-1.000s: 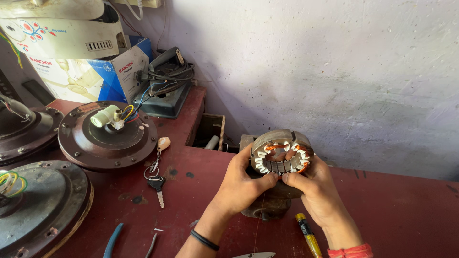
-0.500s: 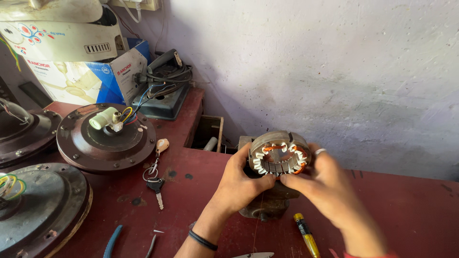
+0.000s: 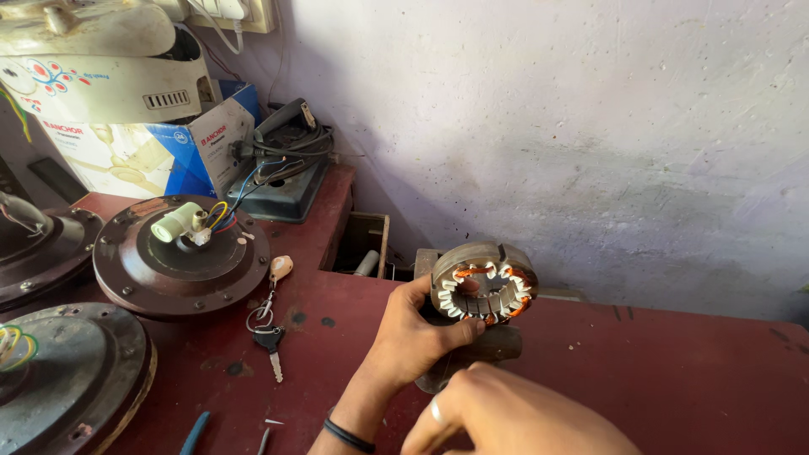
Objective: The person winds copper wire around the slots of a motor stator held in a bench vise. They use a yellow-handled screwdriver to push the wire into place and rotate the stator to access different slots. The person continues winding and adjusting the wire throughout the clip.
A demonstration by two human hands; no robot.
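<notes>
Fingers of our left hand (image 3: 413,337) curl round the stator (image 3: 484,282), thumb lying across its lower front, the rest wrapped behind, and we hold it at centre frame, tilted so its ring of white slots and copper windings faces us. It sits on a dark metal block (image 3: 472,354) just below. Our right hand (image 3: 506,417) hangs low at bottom centre, off the stator, fingers loosely bent; we cannot tell whether they pinch anything.

Now the surface, left to right. We work at a dark red bench (image 3: 674,379), scuffed and stained. At the far left edge we see two fan motor housings (image 3: 59,371), one above the other, both cut by the frame. Next to them, upper left, a brown round motor cover (image 3: 181,261) lies flat with a white cap and coloured wires at its hub. Just right of it a key on a ring (image 3: 270,341) lies on the bench. At the bottom edge, a blue-handled tool (image 3: 194,431) pokes in.

Behind, a rough pale plastered wall (image 3: 590,126) fills the upper right.

Containers: upper left, a blue and white cardboard box (image 3: 160,152) stands closed beneath a cream appliance, contents hidden. Right of it a dark tray-like unit (image 3: 282,181) carries coiled black cable. Then a small open wooden box (image 3: 366,244) drops below the bench edge, with a pale cylinder showing inside.
</notes>
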